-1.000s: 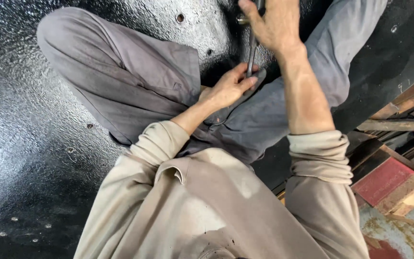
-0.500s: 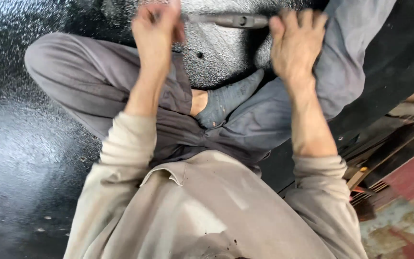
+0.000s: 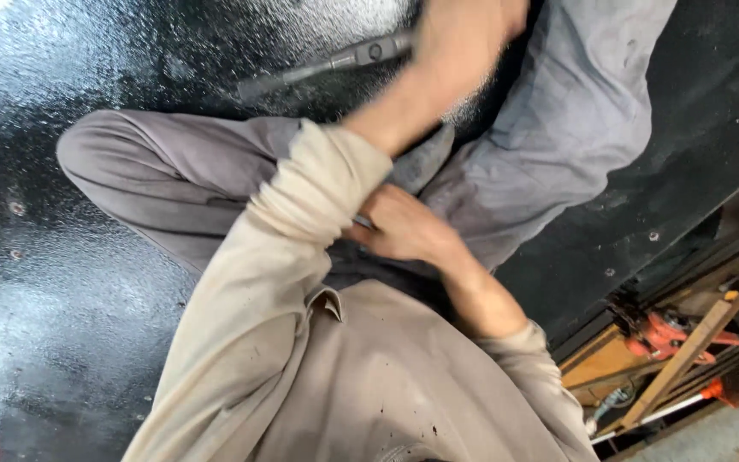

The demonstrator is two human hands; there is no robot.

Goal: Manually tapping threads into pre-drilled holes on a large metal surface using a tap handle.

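Hands work over a glossy black metal deck (image 3: 87,282) where the person sits cross-legged in grey trousers (image 3: 173,171) and a beige long-sleeved shirt (image 3: 369,385). The left hand (image 3: 464,38) is raised toward the top of the view, blurred, and closed around one end of a long grey metal tool (image 3: 335,64); the tool's shaft reaches out to the left of the hand, slightly tilted, above the deck's shiny surface, and whether its far end touches the deck cannot be told. The left forearm comes out of a rolled beige cuff (image 3: 327,188) that crosses in front of the bent knee. The right hand (image 3: 399,227) lies low at the lap, fingers curled against the dark cloth just beside that cuff; a small pale sliver shows at its fingertips, but whether it grips anything cannot be told. A grey sock (image 3: 425,158) shows between the two hands, tucked against the trouser leg. Small round rivets (image 3: 17,208) dot the deck along its left edge. Beyond the deck's right edge, lower down, lie wooden slats (image 3: 677,368) and a red-orange tool (image 3: 669,334), well apart from both hands.
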